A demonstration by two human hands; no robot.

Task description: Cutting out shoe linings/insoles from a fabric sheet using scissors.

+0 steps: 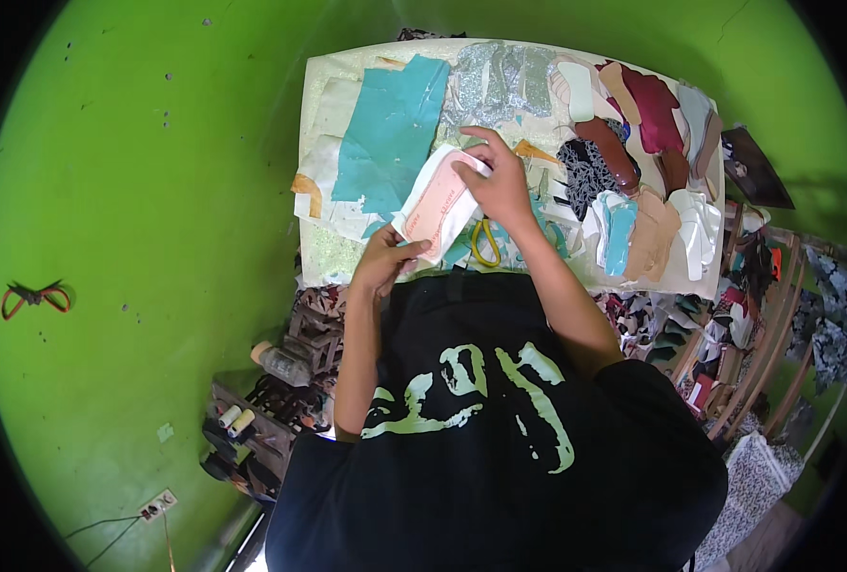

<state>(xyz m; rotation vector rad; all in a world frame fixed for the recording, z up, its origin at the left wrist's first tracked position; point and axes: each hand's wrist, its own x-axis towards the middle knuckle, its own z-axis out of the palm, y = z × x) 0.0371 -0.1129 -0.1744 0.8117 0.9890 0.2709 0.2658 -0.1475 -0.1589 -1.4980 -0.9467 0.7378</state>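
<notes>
Above the near side of the table I hold a white sheet with a pink printed face (438, 205), tilted between both hands. My left hand (383, 262) pinches its lower left end, thumb on top and fingers underneath. At the upper right end my right hand (501, 186) presses its thumb on the sheet, with the forefinger raised and bent over. Just right of the sheet lie scissors with yellow handles (480, 250); their blades are hidden. A large teal sheet (390, 143) lies flat on the table beyond my left hand.
The pale table (557, 272) holds stacked cut pieces in maroon (647, 100), brown (606, 153) and tan (652, 234), plus silvery glitter sheets (500, 81). A green wall (137, 267) stands to the left. Wooden racks with scraps (743, 315) stand at the right.
</notes>
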